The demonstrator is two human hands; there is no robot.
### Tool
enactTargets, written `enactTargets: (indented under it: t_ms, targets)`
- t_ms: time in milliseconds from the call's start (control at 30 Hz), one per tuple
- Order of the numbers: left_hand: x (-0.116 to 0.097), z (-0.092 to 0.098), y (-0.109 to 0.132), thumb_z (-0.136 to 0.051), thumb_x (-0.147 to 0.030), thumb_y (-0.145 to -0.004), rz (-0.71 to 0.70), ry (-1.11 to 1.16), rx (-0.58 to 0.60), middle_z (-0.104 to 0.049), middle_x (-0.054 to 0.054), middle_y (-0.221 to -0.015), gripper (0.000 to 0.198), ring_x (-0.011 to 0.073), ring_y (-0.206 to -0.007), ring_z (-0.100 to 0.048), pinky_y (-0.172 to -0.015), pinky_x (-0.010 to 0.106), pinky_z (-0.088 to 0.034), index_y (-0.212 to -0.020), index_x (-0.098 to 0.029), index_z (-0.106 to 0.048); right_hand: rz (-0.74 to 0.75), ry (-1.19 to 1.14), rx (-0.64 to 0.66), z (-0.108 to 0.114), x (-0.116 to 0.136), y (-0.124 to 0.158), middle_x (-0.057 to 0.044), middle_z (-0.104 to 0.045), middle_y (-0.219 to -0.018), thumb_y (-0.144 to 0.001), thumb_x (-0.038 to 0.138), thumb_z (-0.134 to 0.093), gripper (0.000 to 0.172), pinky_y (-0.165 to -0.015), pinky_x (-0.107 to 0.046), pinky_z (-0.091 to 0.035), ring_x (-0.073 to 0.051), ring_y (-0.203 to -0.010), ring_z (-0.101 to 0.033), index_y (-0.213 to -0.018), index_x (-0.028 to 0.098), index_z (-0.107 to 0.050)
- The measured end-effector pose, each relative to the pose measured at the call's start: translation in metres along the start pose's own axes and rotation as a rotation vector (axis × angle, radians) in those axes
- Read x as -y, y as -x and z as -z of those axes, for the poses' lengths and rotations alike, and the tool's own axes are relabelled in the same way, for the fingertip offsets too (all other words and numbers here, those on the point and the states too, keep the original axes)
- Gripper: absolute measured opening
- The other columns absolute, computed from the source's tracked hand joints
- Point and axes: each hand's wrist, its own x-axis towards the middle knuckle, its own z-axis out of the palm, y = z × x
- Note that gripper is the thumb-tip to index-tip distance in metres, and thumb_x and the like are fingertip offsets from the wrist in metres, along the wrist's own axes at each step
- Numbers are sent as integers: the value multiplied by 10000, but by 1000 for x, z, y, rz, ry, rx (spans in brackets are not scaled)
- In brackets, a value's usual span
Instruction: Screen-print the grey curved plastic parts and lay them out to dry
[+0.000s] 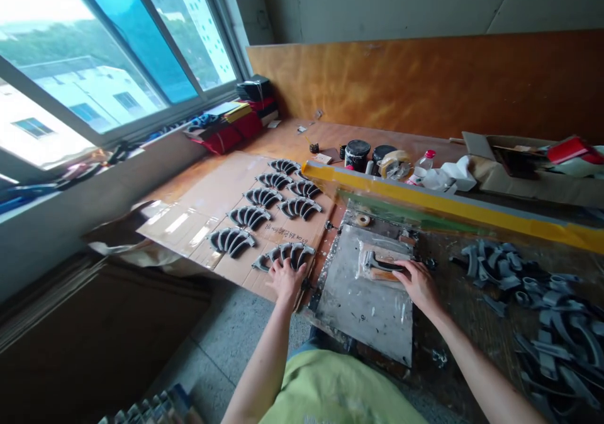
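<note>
The left hand (285,280) lies spread, fingers resting on the nearest grey curved ribbed part (284,255) at the near edge of the cardboard sheet (212,191). The right hand (418,284) rests flat on a metal plate (363,292), fingertips touching a grey part with a wooden piece (382,265) (whether it grips, I cannot tell). More ribbed parts (264,207) lie in rows farther left; a loose heap of grey parts (542,311) sits right.

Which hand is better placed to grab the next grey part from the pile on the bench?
Right, probably. The right hand rests on the part on the metal plate, on the same side as the pile of grey parts. The left hand is across the plate, on a curved part on the cardboard.
</note>
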Motion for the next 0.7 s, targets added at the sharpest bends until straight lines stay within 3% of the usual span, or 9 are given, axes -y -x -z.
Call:
enactTargets:
  t_ms: [200, 333, 500, 600, 700]
  targets:
    - [-3, -10, -16, -561, -540, -794, -58, -51, -74, -550, 215, -1307, 558, 419, -1231, -439, -967, 532, -377, -1181, -142, -619, 6, -21, -2, 0, -2, -1, -102, -706, -967, -908, 451, -479, 300, -853, -476, -490, -299, -918, -613, -950, 235, -682]
    - [6, -9, -29, -629, -529, -763, -236, -76, -97, -603, 177, -1233, 548, 367, -1227, -450, -1048, 445, -326, -1151, -143, -657, -15, -47, -4, -1, -4, -1, -102, -708, -970, -898, 479, -486, 319, -855, -486, -494, -303, -930, -617, -951, 251, -702]
    - [-3, 4, -74, -698, -507, -726, -446, -107, -72, -649, 116, -1163, 500, 306, -1177, -499, -1072, 364, -314, -1089, -165, -695, -62, -79, 32, -2, -7, -1, -92, -702, -986, -881, 459, -506, 312, -876, -473, -496, -287, -948, -627, -966, 246, -717]
    - [-11, 14, -108, -699, -499, -732, -471, -119, -61, -663, 133, -1138, 515, 291, -1125, -547, -1051, 370, -341, -1102, -140, -689, -107, -122, 45, -3, -8, -3, -83, -694, -989, -846, 408, -540, 271, -884, -454, -496, -273, -952, -631, -947, 236, -724]
    - [-13, 20, -126, -701, -466, -738, -461, -127, -53, -644, 164, -1209, 539, 311, -1161, -548, -1036, 415, -362, -1161, -134, -662, -163, -149, 62, -1, -3, -7, -71, -692, -974, -805, 345, -582, 216, -896, -442, -489, -261, -939, -637, -917, 236, -731]
